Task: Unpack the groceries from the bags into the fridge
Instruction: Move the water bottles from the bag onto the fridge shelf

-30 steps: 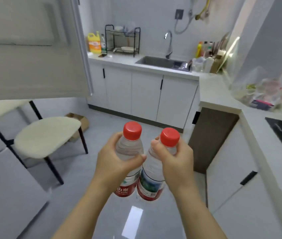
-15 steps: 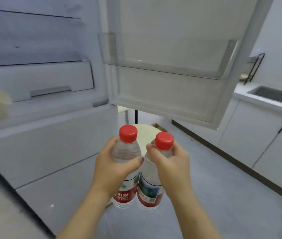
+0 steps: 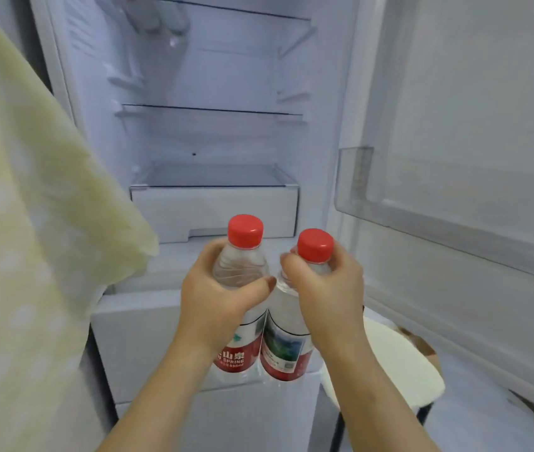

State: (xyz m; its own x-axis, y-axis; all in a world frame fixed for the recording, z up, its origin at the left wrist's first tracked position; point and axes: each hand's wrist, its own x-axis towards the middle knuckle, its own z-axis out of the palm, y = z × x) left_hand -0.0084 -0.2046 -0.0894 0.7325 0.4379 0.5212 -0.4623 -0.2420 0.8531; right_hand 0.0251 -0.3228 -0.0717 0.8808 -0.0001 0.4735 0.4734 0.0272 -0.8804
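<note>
Gripping the left bottle (image 3: pixel 240 267) in the left hand (image 3: pixel 216 298), with fingers curled round it just under the red cap (image 3: pixel 245 230). Gripping the right bottle (image 3: pixel 286 347) the same way in the right hand (image 3: pixel 327 288), right beside the first and touching it lower down. Held upright in the air before the open fridge (image 3: pixel 226 76), in front of its white drawer (image 3: pixel 213 208).

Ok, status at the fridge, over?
Left grip on left bottle, right grip on right bottle. Both upright, before open fridge. Yellow cloth hangs left; nothing between bottles and shelves.
</note>
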